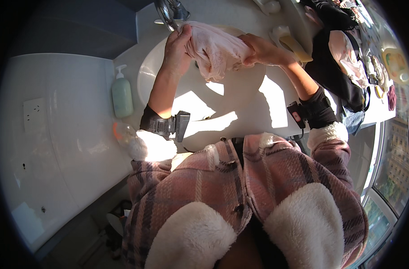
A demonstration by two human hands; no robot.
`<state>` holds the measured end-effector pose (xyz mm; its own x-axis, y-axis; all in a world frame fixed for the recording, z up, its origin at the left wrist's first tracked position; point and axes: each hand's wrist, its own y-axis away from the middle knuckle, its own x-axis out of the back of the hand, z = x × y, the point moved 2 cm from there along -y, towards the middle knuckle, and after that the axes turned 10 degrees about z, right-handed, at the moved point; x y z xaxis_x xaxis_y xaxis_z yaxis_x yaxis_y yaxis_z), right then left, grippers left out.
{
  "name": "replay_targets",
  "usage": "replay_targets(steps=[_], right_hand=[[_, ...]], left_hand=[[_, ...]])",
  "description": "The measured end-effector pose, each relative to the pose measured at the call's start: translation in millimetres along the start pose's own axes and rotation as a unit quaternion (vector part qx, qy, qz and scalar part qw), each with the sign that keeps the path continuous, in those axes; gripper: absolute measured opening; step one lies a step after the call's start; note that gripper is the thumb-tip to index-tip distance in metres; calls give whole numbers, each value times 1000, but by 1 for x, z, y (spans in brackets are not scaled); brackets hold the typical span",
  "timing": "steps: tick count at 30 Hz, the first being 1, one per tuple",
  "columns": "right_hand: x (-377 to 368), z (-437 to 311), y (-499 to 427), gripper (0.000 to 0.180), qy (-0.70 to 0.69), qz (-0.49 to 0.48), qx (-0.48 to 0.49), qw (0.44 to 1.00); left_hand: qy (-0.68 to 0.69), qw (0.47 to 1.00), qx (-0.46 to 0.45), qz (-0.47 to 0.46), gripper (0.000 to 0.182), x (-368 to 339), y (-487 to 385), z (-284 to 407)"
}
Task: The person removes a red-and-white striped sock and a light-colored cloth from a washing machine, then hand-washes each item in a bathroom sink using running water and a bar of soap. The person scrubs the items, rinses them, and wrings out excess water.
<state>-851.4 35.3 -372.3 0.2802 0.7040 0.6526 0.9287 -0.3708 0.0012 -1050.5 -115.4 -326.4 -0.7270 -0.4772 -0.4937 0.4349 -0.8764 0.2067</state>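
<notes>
A wet-looking pale pink cloth garment (218, 47) is stretched between my two hands above the white washbasin (150, 79). My left hand (178, 50) grips its left end, close to the chrome faucet (165, 13). On the other side, my right hand (266, 50) holds the right end, with the fingers curled into the fabric. The garment's lower part hangs bunched over the bowl and hides much of the basin's far side. Whether water runs from the faucet cannot be seen.
A green pump bottle (122, 95) stands left of the basin against the wall. At the right, a black garment (332, 70), a light pink cloth (347, 59) and other clothes lie heaped on the counter. A yellow-and-white object (293, 47) lies between basin and heap. A window (394, 168) is beyond.
</notes>
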Motion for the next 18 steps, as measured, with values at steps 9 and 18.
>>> replay_targets(steps=[9, 18], right_hand=[[5, 9, -8, 26, -666, 170, -144, 712], [10, -84, -48, 32, -537, 249, -140, 794]], left_hand=[[22, 1000, 18, 10, 47, -21, 24, -4], [109, 980, 89, 139, 34, -19, -19, -29]])
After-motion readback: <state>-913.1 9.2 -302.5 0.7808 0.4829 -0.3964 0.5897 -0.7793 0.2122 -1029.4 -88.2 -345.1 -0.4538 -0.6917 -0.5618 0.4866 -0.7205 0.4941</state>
